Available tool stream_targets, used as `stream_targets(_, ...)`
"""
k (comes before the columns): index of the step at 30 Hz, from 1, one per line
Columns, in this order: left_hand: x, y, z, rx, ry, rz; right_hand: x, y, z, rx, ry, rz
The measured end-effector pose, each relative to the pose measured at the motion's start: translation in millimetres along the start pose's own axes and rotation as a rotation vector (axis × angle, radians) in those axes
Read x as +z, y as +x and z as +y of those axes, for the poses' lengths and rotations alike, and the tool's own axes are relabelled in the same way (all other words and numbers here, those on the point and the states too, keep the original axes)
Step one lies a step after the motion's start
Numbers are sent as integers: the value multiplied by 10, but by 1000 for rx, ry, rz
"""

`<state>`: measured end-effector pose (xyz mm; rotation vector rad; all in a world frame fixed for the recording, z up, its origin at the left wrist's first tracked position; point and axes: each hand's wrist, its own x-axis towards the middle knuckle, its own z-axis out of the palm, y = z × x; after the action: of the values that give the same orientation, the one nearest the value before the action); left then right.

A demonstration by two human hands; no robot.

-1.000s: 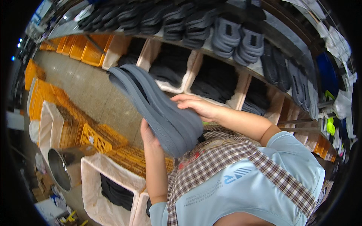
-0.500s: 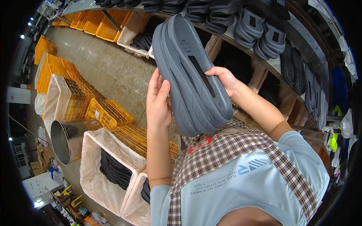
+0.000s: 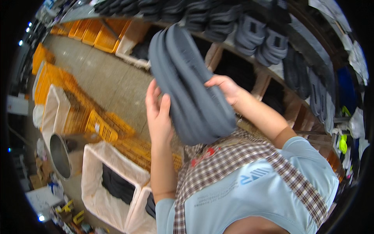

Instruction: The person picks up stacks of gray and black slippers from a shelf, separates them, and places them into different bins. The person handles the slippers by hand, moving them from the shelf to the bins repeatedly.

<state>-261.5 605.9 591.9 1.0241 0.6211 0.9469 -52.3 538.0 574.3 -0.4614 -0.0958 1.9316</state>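
A nested stack of thick grey shoe soles is between my two hands, tilted and blurred by motion in front of my chest. My right hand grips its right edge, the thumb over the rim and the fingers hidden beneath. My left hand rests against the stack's left side. Its thumb stands up along the edge, and the other fingers are partly tucked behind. The sidewalls of the soles show most; their inner top face is largely turned away.
More grey soles stand in rows on a shelf at the far side. Below it are lined bins. Yellow crates and a metal drum stand at the left. A white-lined bin near my left arm holds dark pieces.
Both hands have shifted slightly left with the stack. It has rolled to the right, so the black slot seen on the top sole before is now out of sight.
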Motion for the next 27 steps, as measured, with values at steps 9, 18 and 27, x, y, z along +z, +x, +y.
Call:
stream_targets(9,110,77,-409,-125,-83,204,176,131,-193,-355,-1389,156)
stream_targets(18,-18,61,-546,-204,-121,340,-216,-458,-1562,-196,-2653,1549)
stream_targets(27,-86,158,-671,-104,-83,334,212,-755,-1687,-804,-2493,1455)
